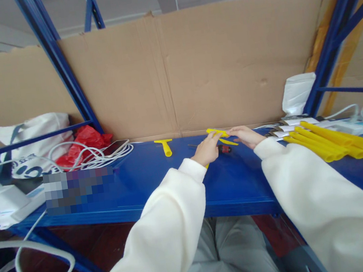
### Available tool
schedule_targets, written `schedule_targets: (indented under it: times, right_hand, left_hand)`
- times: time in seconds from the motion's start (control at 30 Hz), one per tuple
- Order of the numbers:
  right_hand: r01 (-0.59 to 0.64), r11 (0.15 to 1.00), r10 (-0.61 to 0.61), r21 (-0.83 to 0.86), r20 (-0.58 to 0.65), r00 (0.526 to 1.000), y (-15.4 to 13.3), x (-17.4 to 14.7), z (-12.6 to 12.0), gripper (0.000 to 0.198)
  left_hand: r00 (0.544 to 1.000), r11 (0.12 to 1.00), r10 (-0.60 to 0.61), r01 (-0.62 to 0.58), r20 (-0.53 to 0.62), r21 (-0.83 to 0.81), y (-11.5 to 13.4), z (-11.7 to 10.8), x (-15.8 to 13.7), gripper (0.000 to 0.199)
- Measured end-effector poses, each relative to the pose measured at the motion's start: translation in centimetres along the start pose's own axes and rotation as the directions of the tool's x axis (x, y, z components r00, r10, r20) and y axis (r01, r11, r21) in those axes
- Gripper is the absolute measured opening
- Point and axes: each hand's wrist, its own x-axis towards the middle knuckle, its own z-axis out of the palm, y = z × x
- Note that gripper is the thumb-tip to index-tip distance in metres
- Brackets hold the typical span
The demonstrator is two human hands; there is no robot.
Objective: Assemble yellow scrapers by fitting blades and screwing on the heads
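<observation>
My left hand is closed around a yellow T-shaped handle; its flat crosspiece shows above the fingers and a bit of its stem below the wrist. From the other side, my right hand pinches the right end of that crosspiece. Just under the hands lie a thin yellow strip and a red and black tool handle, perhaps a screwdriver, partly covered by my left hand. Another yellow T-shaped handle lies on the blue tabletop to the left.
Several yellow-handled scrapers with pale flat heads are piled on the right. A white pouch leans behind them. White cables, a red plastic bag and a cloth bag sit left. Cardboard walls the back.
</observation>
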Motion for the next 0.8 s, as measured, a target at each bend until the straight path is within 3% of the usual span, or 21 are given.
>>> schedule_targets:
  times: [0.2, 0.4, 0.5, 0.53, 0.63, 0.7, 0.8]
  right_hand:
    - [0.034, 0.999, -0.034, -0.004, -0.001, 0.999, 0.2, 0.1, 0.3, 0.02]
    - [0.071, 0.997, -0.073, 0.033, 0.061, 0.995, 0.5, 0.6, -1.2, 0.022]
    - [0.073, 0.976, -0.103, -0.203, -0.142, 0.984, 1.5, 1.3, -3.2, 0.031]
    - [0.028, 0.94, -0.12, -0.339, -0.256, 0.959, 2.1, 1.4, -4.0, 0.033]
    - [-0.143, 0.725, -0.125, -0.674, -0.332, 0.935, 3.8, 1.6, -5.9, 0.047]
    - [-0.235, 0.632, -0.05, -0.739, -0.341, 0.939, 4.8, 1.6, -6.5, 0.048]
    - [-0.265, 0.553, 0.008, -0.79, -0.313, 0.95, 5.8, 1.6, -6.6, 0.045]
  left_hand:
    - [0.994, 0.997, -0.073, 0.076, 0.086, -0.027, 0.3, 0.2, -0.6, 0.079]
    - [0.995, 0.975, -0.095, 0.097, 0.016, -0.198, -0.8, 0.5, 0.1, 0.078]
    - [0.993, 0.953, -0.105, 0.085, -0.054, -0.292, -1.4, 0.6, 0.5, 0.077]
    - [0.99, 0.943, -0.116, 0.087, -0.074, -0.322, -1.5, 0.7, 0.5, 0.077]
    - [0.978, 0.896, -0.188, 0.132, -0.093, -0.424, -1.7, 0.7, 0.7, 0.076]
    - [0.961, 0.846, -0.274, 0.219, -0.045, -0.486, -1.5, 0.5, 0.6, 0.077]
    - [0.914, 0.761, -0.395, 0.38, 0.088, -0.526, -0.9, 0.2, 0.4, 0.082]
